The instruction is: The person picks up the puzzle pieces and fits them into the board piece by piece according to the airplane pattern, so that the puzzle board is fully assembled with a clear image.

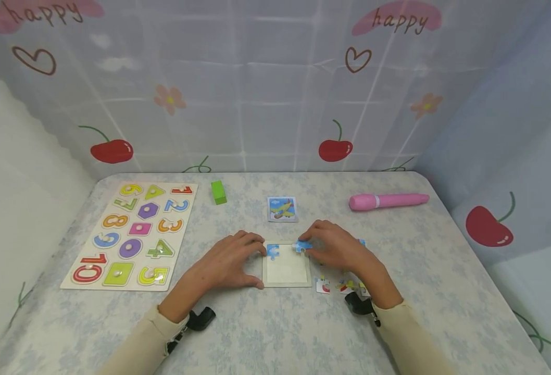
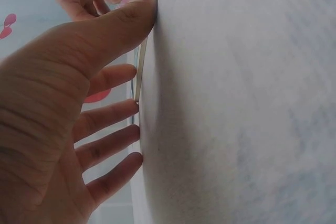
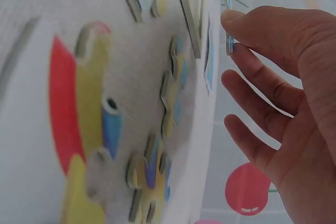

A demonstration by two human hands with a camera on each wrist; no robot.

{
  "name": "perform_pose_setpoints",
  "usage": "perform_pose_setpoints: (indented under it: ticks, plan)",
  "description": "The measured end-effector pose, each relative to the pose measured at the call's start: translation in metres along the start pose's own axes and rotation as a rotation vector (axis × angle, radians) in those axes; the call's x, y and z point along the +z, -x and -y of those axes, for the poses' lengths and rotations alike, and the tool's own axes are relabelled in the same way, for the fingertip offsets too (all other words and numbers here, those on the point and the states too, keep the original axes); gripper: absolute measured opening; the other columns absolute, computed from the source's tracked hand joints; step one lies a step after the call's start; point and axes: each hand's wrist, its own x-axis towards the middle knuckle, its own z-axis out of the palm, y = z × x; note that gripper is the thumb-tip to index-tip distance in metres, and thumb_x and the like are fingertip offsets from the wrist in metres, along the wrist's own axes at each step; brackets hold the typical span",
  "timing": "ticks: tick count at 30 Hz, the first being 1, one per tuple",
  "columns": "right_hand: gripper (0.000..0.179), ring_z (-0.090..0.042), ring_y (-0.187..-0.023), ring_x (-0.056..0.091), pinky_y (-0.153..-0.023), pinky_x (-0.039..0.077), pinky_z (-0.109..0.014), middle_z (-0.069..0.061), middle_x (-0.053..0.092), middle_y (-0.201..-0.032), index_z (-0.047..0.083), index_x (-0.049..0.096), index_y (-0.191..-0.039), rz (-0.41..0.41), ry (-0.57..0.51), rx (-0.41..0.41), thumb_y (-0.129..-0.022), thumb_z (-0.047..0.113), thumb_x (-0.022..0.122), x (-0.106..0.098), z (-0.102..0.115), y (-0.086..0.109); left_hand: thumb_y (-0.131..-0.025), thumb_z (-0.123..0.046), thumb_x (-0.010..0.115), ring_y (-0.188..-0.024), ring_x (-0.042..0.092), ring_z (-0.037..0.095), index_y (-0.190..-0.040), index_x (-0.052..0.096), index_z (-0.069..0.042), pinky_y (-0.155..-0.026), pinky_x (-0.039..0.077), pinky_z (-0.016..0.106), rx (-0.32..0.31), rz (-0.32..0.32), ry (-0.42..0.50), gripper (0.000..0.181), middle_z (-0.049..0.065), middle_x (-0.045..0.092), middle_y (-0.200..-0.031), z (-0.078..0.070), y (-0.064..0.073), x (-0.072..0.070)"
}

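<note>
Light-blue puzzle piece (image 1: 303, 246) is pinched between the right hand's (image 1: 336, 245) thumb and index finger, over the far right of a pale tray (image 1: 288, 268). Left of those fingertips, another blue piece (image 1: 273, 250) lies in the tray's far left corner. Thumb and fingers spread, the left hand (image 1: 228, 260) touches the tray's left side. Loose pieces (image 1: 323, 285) lie below the right fingers; an airplane card (image 1: 282, 209) lies beyond both hands' fingertips.
</note>
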Motion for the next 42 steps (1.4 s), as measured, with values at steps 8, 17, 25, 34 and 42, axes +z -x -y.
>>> perform_pose_setpoints:
  ticks: [8, 17, 25, 34, 42]
  plan:
    - [0.028, -0.022, -0.114, 0.066, -0.100, 0.055, -0.046, 0.000, 0.071, -0.120, 0.014, 0.080, -0.124, 0.018, 0.026, -0.038, -0.096, 0.016, 0.082, 0.007, 0.008, -0.009, -0.077, -0.063, 0.092, -0.126, 0.058, 0.023, -0.127, 0.071, -0.022, -0.094, 0.055, 0.044, -0.007, 0.006, -0.009, 0.068, 0.002, 0.061, -0.147, 0.001, 0.001, 0.000]
    - [0.028, -0.019, -0.108, 0.066, -0.094, 0.056, -0.041, 0.000, 0.071, -0.117, 0.012, 0.080, -0.124, 0.041, 0.034, -0.070, -0.096, 0.017, 0.082, 0.012, 0.015, -0.022, -0.078, -0.063, 0.091, -0.127, 0.057, 0.023, -0.128, 0.070, -0.022, -0.096, 0.054, 0.045, -0.002, 0.004, -0.006, 0.068, 0.001, 0.060, -0.147, 0.002, 0.000, 0.001]
    - [0.028, -0.019, -0.108, 0.067, -0.095, 0.057, -0.039, -0.001, 0.072, -0.118, 0.012, 0.081, -0.123, 0.061, 0.049, -0.045, -0.095, 0.017, 0.084, 0.020, 0.015, -0.028, -0.077, -0.063, 0.091, -0.126, 0.058, 0.022, -0.128, 0.070, -0.022, -0.095, 0.054, 0.044, 0.002, 0.000, -0.006, 0.068, 0.001, 0.061, -0.146, 0.002, -0.002, 0.002]
    - [0.026, -0.020, -0.112, 0.065, -0.097, 0.056, -0.042, 0.000, 0.071, -0.120, 0.017, 0.081, -0.121, 0.069, 0.073, -0.056, -0.095, 0.018, 0.084, 0.022, 0.017, -0.029, -0.077, -0.063, 0.092, -0.124, 0.058, 0.022, -0.127, 0.071, -0.022, -0.094, 0.055, 0.043, 0.016, -0.014, -0.012, 0.068, 0.001, 0.061, -0.146, 0.003, -0.002, 0.003]
    - [0.020, -0.021, -0.111, 0.064, -0.096, 0.056, -0.042, 0.000, 0.068, -0.119, 0.019, 0.083, -0.116, 0.077, 0.059, -0.081, -0.097, 0.018, 0.083, 0.024, 0.017, -0.029, -0.077, -0.063, 0.092, -0.124, 0.058, 0.022, -0.126, 0.071, -0.022, -0.093, 0.055, 0.044, 0.014, -0.015, -0.009, 0.068, 0.001, 0.061, -0.146, 0.003, -0.001, 0.003]
